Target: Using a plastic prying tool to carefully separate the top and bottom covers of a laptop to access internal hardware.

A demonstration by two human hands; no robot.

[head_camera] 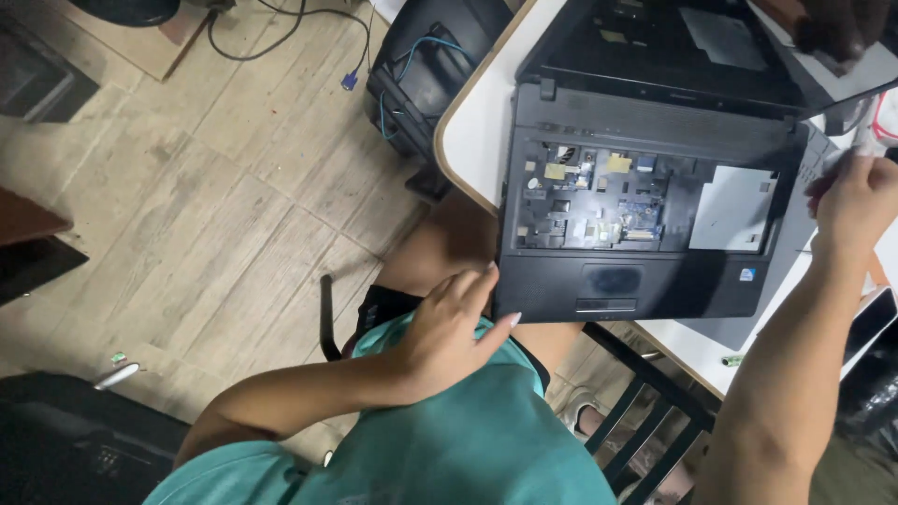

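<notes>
A black laptop [645, 206] lies open on a white table [472, 131], its keyboard removed so the circuit board and a silver plate show inside. My left hand [449, 327] rests at the laptop's near left corner, fingers curled against its front edge, thumb out. My right hand [856, 201] is at the laptop's right side, closed around a small tool with a red and white handle. The laptop's dark screen lies tilted back at the top.
A flat grey panel [795, 243] lies under the laptop's right edge. A black case with blue cables [421, 65] stands on the wood floor left of the table. A black chair frame [645, 402] sits below the table edge.
</notes>
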